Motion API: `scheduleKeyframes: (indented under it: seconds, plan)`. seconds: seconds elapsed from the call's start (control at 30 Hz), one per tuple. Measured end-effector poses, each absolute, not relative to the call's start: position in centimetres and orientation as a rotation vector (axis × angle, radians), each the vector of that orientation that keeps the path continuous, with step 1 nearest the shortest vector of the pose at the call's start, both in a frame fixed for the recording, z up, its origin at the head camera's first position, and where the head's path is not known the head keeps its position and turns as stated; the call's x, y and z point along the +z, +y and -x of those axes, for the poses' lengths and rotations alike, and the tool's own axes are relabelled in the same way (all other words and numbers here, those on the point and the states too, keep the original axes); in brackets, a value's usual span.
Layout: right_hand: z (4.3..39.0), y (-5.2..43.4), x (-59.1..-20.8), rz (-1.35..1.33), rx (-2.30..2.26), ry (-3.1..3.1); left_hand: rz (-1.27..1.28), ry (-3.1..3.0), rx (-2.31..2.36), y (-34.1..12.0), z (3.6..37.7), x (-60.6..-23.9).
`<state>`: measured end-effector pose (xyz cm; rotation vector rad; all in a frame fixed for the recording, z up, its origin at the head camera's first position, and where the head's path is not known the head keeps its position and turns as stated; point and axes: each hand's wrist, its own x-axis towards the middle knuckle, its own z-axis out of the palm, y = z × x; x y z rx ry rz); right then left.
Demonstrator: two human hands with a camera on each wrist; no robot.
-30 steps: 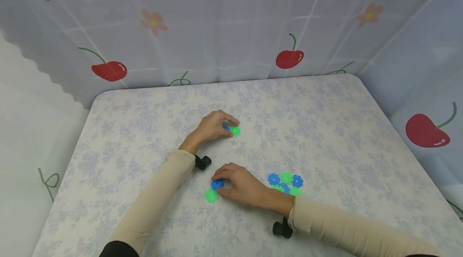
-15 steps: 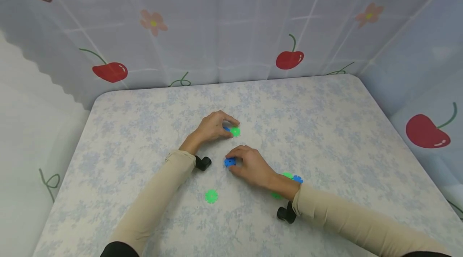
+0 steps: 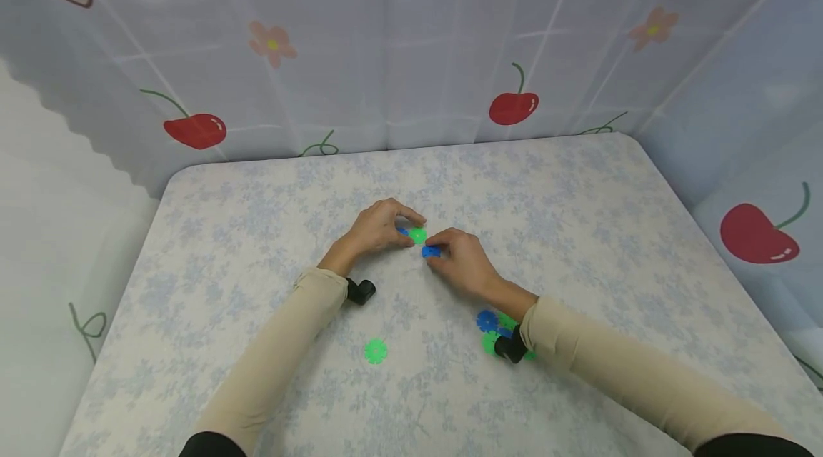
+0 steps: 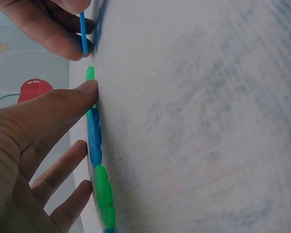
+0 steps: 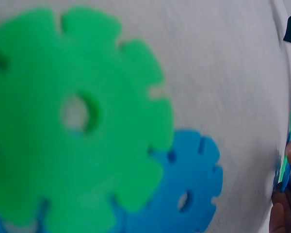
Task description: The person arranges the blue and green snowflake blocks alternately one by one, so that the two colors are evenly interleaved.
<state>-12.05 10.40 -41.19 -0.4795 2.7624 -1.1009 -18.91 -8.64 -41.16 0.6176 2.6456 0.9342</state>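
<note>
Two hands' fingers (image 3: 411,216) pinching snowflake discs (image 3: 431,251).

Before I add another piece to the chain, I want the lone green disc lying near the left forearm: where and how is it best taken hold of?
The lone green disc lies flat on the tablecloth, apart from other pieces. Probably best to come from above and pinch its notched rim on opposite sides, tipping one edge up first, since its thin flat shape leaves no face to take from the side.

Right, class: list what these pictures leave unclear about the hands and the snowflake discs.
- Head view: the left hand covers most of the blue disc beside the green disc.
- Head view: the right sleeve and wrist camera hide part of the disc pile.
- Right wrist view: the near discs are blurred; the right hand is cut off at the edge.
</note>
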Motion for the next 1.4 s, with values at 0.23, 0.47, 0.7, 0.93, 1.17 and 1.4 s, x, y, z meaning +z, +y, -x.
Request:
scheduleKeyframes:
  seconds: [0.23,0.47,0.7,0.93,1.17,1.4]
  plan:
    - [13.3,10.8,-41.1,0.497,-1.03,2.801,-0.62,2.626,0.97,-8.7,19.0,-41.2]
    - [14.3,11.1,-40.9,0.519,-0.956,2.86,-0.639,2.628,0.975,-8.8,19.0,-41.2]
    - [14.8,10.9,-41.1,0.54,-0.913,2.89,-0.64,2.636,0.965,-8.7,19.0,-41.1]
    - [14.8,10.5,-41.1,0.512,-0.876,2.891,-0.646,2.655,0.918,-8.7,18.8,-41.1]
    - [14.6,10.3,-41.1,0.484,-0.845,2.902,-0.643,2.662,0.903,-8.8,18.8,-41.1]
    - [14.5,10.2,-41.2,0.46,-0.795,2.924,-0.638,2.663,0.915,-8.8,18.8,-41.4]
